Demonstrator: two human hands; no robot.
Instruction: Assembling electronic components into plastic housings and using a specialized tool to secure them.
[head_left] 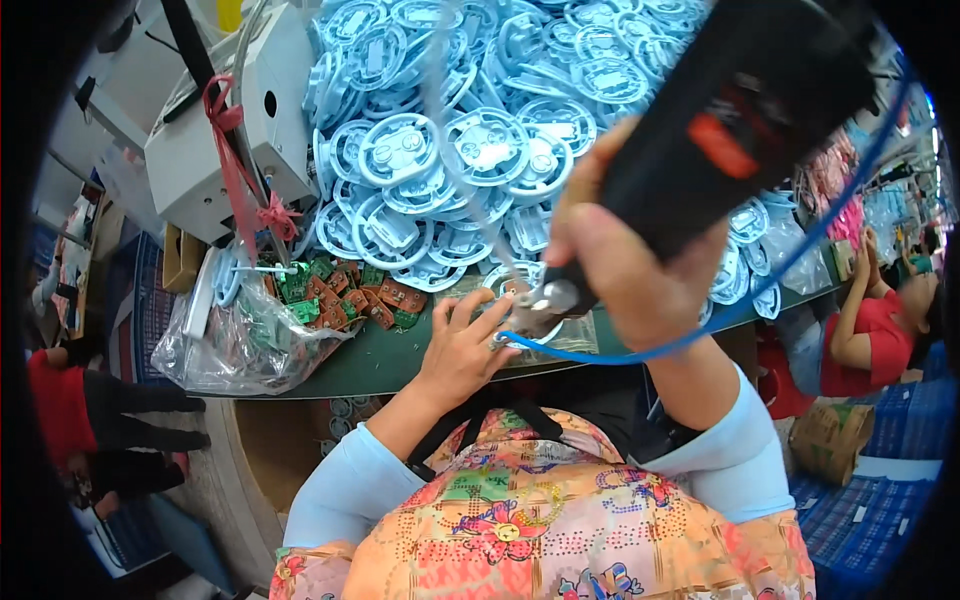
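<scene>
My right hand [640, 270] is wrapped around a large black power screwdriver [740, 120] with an orange-red patch, slanting down to the left. A blue hose [640, 350] curves from the screwdriver's tip toward the upper right. Under that tip, a light-blue ring-shaped plastic part [545, 335] lies at the near edge of the table. With bent fingers, my left hand [455, 345] steadies this part at its left side. Fingertips and tool nose hide much of it, and I cannot make out a screw.
Light-blue plastic parts [490, 145] are heaped across the dark green table [385, 362]. Small green and brown circuit boards [330, 295] and a clear plastic bag [225, 350] lie left, before a whitish machine box [225, 140]. People in red [860, 335] are at both sides.
</scene>
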